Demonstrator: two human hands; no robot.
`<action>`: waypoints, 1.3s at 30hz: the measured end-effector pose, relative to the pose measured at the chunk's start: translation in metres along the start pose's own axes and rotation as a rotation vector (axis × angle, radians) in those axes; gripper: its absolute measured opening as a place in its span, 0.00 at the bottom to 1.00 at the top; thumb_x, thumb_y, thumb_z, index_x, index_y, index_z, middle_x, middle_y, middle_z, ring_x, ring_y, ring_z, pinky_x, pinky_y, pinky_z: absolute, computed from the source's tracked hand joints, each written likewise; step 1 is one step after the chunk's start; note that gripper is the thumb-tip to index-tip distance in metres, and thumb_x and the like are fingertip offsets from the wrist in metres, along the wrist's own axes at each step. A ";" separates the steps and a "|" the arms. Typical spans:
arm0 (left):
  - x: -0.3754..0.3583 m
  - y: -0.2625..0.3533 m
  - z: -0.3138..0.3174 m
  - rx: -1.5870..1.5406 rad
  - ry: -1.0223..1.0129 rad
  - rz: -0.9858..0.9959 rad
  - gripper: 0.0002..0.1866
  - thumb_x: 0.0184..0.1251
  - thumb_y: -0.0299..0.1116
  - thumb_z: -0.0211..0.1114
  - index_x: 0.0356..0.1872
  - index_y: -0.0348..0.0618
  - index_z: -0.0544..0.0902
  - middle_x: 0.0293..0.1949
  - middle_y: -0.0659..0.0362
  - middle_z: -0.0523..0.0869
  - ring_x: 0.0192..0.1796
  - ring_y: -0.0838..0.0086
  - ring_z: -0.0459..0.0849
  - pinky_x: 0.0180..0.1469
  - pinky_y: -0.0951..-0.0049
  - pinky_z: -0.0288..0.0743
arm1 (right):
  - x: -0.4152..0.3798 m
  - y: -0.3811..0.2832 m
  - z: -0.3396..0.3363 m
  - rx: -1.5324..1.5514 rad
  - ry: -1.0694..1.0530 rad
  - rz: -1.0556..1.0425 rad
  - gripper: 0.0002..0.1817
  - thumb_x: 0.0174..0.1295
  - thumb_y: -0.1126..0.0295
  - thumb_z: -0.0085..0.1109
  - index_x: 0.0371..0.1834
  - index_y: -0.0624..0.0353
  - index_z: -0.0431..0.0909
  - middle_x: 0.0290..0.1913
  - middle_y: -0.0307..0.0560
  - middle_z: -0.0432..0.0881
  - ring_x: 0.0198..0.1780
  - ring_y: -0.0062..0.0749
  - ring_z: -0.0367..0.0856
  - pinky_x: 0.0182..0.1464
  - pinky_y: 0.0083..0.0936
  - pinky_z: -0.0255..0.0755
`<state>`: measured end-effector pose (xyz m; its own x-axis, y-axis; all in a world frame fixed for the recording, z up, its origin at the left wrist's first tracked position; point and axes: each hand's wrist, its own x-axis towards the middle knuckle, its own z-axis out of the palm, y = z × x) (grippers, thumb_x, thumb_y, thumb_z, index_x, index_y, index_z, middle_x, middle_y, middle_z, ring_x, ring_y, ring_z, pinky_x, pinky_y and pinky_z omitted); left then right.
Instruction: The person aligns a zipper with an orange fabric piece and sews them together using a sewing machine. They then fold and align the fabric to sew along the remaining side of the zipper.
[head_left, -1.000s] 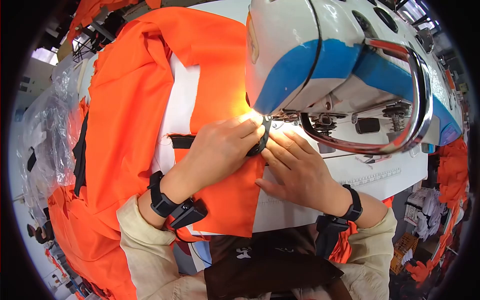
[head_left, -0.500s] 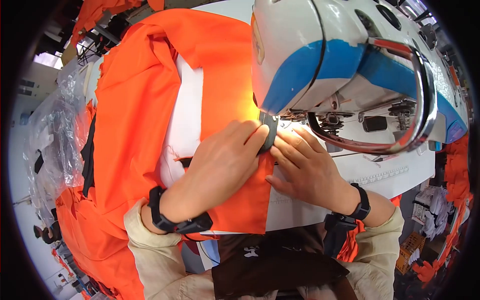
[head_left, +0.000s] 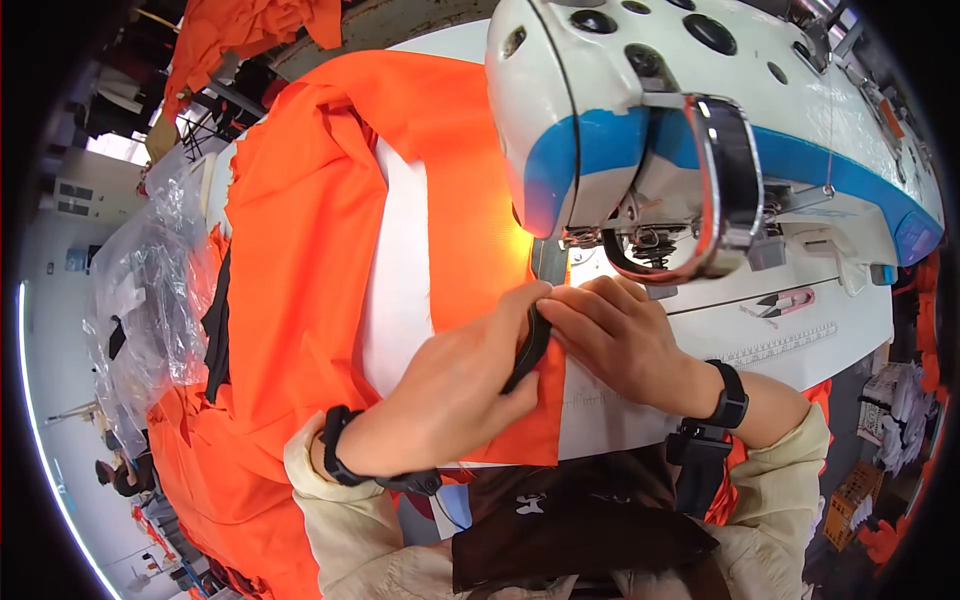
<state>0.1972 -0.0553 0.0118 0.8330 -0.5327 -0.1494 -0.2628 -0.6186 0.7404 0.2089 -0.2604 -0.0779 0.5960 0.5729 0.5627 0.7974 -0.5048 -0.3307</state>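
Note:
A dark grey strip of tape (head_left: pixel 533 350) runs along the right edge of an orange fabric panel (head_left: pixel 470 210), up under the sewing machine's (head_left: pixel 620 150) needle area. My left hand (head_left: pixel 455 375) lies over the orange cloth, closed, with the strip curving between its thumb and fingers. Close against it, my right hand (head_left: pixel 635 345) has its fingers bent and its fingertips pinching the strip's right edge just in front of the machine. The fingertips of both hands almost touch. The needle itself is hidden by the machine head.
More orange fabric (head_left: pixel 300 230) is heaped at the left, beside a clear plastic bag (head_left: pixel 150 300). A printed ruler scale (head_left: pixel 780 343) and pink-handled thread snips (head_left: pixel 790 302) are on the white machine table (head_left: pixel 640 430). An orange crate (head_left: pixel 853 505) stands low at the right.
My left hand has turned and slid nearer to me, and more of the strip shows between its fingers. The fingertips of my hands have come together. The camera view has shifted.

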 end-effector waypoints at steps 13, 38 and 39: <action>0.024 -0.028 0.018 0.427 0.348 0.503 0.27 0.53 0.27 0.68 0.57 0.38 0.76 0.50 0.52 0.78 0.51 0.58 0.80 0.54 0.55 0.74 | -0.003 -0.004 -0.008 0.297 -0.012 0.303 0.15 0.48 0.76 0.69 0.40 0.58 0.81 0.36 0.42 0.84 0.33 0.40 0.81 0.37 0.34 0.75; 0.032 -0.066 0.021 0.297 0.123 0.493 0.19 0.57 0.30 0.65 0.51 0.37 0.81 0.53 0.53 0.83 0.53 0.61 0.84 0.48 0.66 0.82 | -0.020 -0.025 -0.018 -0.122 -0.249 -0.002 0.22 0.62 0.60 0.61 0.49 0.71 0.80 0.56 0.57 0.79 0.60 0.47 0.77 0.63 0.36 0.69; 0.031 -0.065 0.025 0.291 0.134 0.492 0.19 0.57 0.30 0.65 0.51 0.37 0.81 0.53 0.53 0.83 0.53 0.61 0.84 0.48 0.66 0.82 | -0.022 -0.025 -0.018 -0.125 -0.258 -0.009 0.22 0.62 0.60 0.61 0.49 0.71 0.80 0.56 0.57 0.79 0.60 0.47 0.77 0.63 0.36 0.69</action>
<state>0.2284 -0.0459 -0.0574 0.6285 -0.7316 0.2642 -0.7414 -0.4606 0.4881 0.1745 -0.2722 -0.0680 0.6058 0.7153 0.3485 0.7947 -0.5651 -0.2215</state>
